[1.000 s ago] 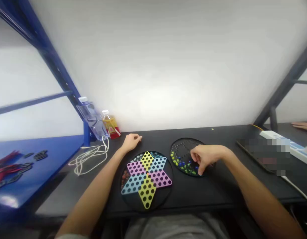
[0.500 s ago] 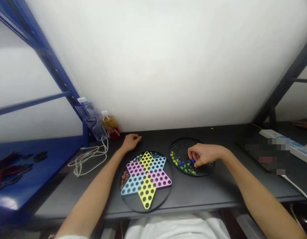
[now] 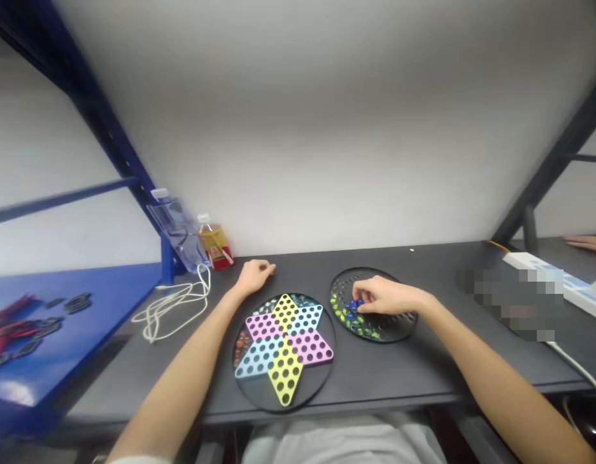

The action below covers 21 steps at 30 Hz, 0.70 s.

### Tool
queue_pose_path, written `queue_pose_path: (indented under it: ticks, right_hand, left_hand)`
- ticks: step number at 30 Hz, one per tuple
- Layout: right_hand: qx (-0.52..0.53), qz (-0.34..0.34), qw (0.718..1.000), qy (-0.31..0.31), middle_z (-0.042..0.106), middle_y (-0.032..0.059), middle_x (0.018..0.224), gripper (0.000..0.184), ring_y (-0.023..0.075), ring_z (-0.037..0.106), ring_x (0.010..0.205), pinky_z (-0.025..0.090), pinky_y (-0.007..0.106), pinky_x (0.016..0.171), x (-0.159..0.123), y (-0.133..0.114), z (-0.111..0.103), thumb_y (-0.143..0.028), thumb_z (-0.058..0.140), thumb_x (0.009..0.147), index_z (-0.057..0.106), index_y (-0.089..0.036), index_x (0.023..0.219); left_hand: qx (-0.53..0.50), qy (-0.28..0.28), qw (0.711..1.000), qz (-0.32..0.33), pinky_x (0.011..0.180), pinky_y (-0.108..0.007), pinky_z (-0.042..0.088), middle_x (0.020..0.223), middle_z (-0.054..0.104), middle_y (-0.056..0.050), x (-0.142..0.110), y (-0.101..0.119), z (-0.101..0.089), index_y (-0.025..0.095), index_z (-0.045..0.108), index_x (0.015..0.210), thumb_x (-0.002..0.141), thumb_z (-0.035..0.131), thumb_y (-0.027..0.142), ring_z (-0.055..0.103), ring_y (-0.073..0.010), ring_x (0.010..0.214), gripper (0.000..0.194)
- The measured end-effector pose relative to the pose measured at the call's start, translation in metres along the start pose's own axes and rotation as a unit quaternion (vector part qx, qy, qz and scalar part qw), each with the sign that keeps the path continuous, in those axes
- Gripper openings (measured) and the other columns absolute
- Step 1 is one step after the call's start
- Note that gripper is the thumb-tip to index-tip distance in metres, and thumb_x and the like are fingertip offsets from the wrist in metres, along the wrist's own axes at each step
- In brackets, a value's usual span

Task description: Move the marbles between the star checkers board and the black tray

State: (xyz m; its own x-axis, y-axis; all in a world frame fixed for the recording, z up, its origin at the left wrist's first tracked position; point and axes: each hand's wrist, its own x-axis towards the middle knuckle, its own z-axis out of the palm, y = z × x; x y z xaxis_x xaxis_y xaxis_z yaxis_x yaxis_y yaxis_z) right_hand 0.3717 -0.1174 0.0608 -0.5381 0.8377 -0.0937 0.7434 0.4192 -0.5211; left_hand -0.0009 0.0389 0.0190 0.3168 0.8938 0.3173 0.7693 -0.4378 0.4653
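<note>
A round Chinese-checkers board [image 3: 284,348] with a yellow, pink and blue star of empty holes lies in front of me on the dark desk [image 3: 423,367]. To its right is a round black tray [image 3: 399,325] holding several yellow, green and blue marbles [image 3: 343,314]. My right hand [image 3: 382,298] rests over that tray, fingertips pinched on blue marbles near its left side. My left hand [image 3: 255,273] lies loosely curled on the desk just beyond the board's upper left rim, holding nothing that I can see.
Two bottles [image 3: 201,241] stand at the back left against the wall, with a coiled white cable [image 3: 174,306] beside them. A blue shelf [image 3: 51,335] with red and black parts is at the left. A white power strip [image 3: 558,283] and another person's hand [image 3: 587,243] are at the far right.
My right hand has moved left across the tray and its fingers have closed on blue marbles. My left hand has stayed where it was.
</note>
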Motion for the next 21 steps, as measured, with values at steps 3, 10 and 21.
queue_pose_path:
  ticks: [3, 10, 21]
  right_hand:
    - [0.015, -0.004, 1.0, 0.003, 0.065, 0.0013, 0.073, 0.027, 0.0152, 0.059, 0.065, 0.041, 0.024, 0.06, 0.0011, -0.0008, 0.001, -0.034, 0.067, 0.077, 0.064, -0.017, 0.098]
    - [0.057, -0.022, 0.998, -0.022, 0.065, 0.002, 0.075, 0.031, 0.0153, 0.06, 0.066, 0.044, 0.024, 0.06, -0.001, 0.0033, -0.0003, -0.025, 0.066, 0.075, 0.064, -0.016, 0.104]
    - [0.055, -0.008, 0.998, -0.006, 0.068, 0.0033, 0.077, 0.024, 0.0156, 0.061, 0.067, 0.045, 0.024, 0.061, 0.0024, 0.0065, 0.0004, -0.03, 0.066, 0.076, 0.065, -0.016, 0.095]
  left_hand:
    - [0.0, 0.0, 1.0, 0.002, 0.065, -0.026, 0.04, 0.062, 0.066, -0.002, -0.0001, 0.0005, -0.0004, 0.017, 0.069, 0.065, 0.083, 0.05, 0.049, 0.056, -0.0153, 0.06, 0.042]
    - [-0.003, -0.001, 1.0, 0.001, 0.064, -0.025, 0.04, 0.061, 0.065, -0.002, 0.0003, -0.0008, 0.0002, 0.017, 0.068, 0.065, 0.084, 0.049, 0.05, 0.055, -0.0149, 0.058, 0.042]
    - [0.005, 0.001, 1.0, 0.01, 0.065, -0.025, 0.04, 0.063, 0.067, -0.002, 0.0009, -0.0046, 0.0019, 0.018, 0.068, 0.066, 0.085, 0.048, 0.049, 0.056, -0.0153, 0.06, 0.043]
